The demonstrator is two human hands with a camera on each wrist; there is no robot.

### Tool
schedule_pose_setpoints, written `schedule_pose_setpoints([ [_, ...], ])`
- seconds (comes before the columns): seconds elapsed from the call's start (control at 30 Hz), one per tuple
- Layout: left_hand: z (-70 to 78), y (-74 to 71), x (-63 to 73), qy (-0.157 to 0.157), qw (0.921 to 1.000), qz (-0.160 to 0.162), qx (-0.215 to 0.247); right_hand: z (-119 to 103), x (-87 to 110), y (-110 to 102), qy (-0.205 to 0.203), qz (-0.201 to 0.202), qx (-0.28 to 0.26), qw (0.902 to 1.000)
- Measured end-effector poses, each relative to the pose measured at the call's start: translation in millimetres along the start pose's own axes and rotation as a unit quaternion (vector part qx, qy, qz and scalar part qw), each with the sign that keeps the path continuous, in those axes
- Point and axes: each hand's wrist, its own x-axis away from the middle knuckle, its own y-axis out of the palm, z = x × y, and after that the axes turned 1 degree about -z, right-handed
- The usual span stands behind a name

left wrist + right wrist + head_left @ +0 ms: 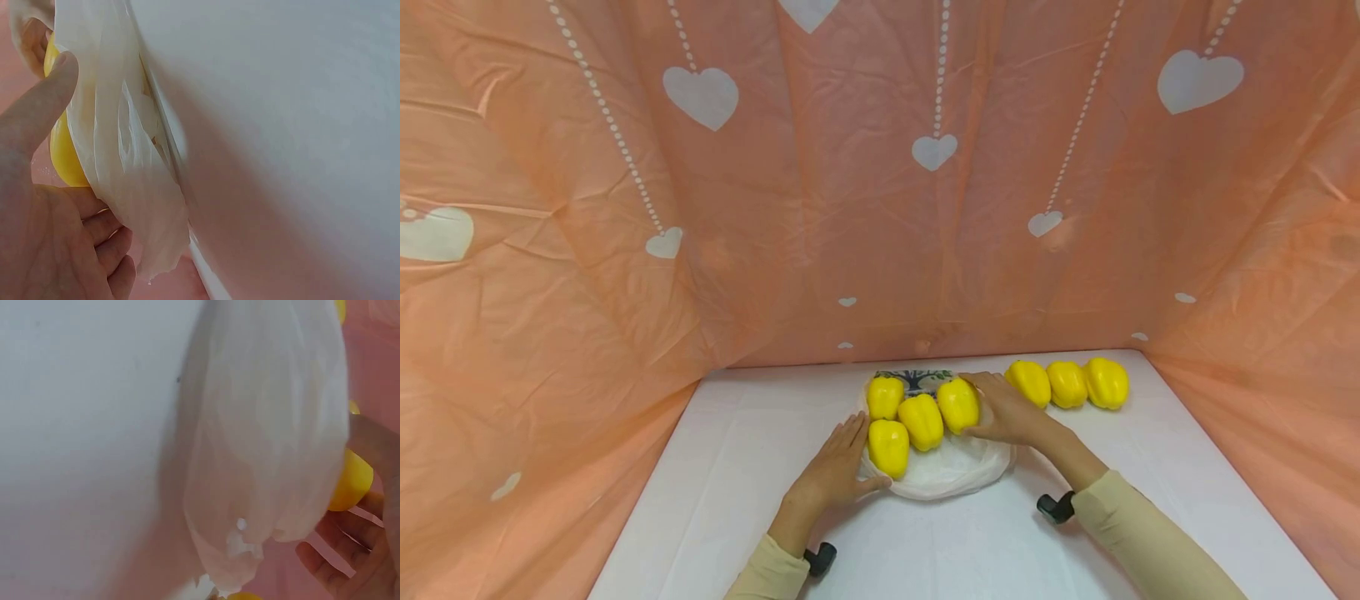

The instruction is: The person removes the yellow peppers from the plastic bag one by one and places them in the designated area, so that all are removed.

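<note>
Several yellow bell peppers point(889, 448) sit in the mouth of a white plastic bag point(955, 479), which lies spread on the table. My right hand point(1006, 408) holds the rightmost of these, a yellow bell pepper point(958, 406), thumb on its near side and fingers round the back. In the right wrist view, the same hand point(369, 544) shows behind the bag's edge. My left hand point(831, 468) rests against the bag's left side, fingers extended and thumb at the near rim. In the left wrist view, its thumb point(53, 94) lies over the rim beside a pepper.
At the back right of the white table point(745, 450), three more yellow bell peppers point(1067, 383) stand in a row. A panel with a tree print point(917, 382) shows at the bag's far side. An orange curtain with white hearts point(880, 208) encloses the back and sides.
</note>
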Motion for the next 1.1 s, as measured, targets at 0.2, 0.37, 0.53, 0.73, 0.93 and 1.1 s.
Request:
schedule_pose_setpoints([
  [0.2,-1.0,0.8,-2.0,-0.006,1.0000,-0.001,-0.005,-6,10.0,-9,-0.001,0.016,-0.038,0.9991],
  [0.37,-1.0,0.6,-2.1,-0.007,0.9999,-0.007,-0.006,-10,19.9,-18,0.022,0.008,-0.060,0.9979],
  [0.53,-1.0,0.3,-1.4,-0.007,0.9999,-0.008,-0.002,-11,31.2,-24,0.029,0.013,-0.065,0.9974],
  [0.73,-0.9,0.5,-0.5,-0.008,0.9999,-0.006,0.003,-9,44.6,-30,0.036,0.013,-0.065,0.9972],
  [0.93,-0.6,0.2,0.0,-0.006,1.0000,-0.002,0.002,-8,56.5,-35,0.042,0.013,-0.061,0.9972],
  [1.1,-0.6,0.6,-0.2,-0.005,1.0000,-0.001,0.000,-7,68.7,-40,0.053,0.021,-0.054,0.9969],
])
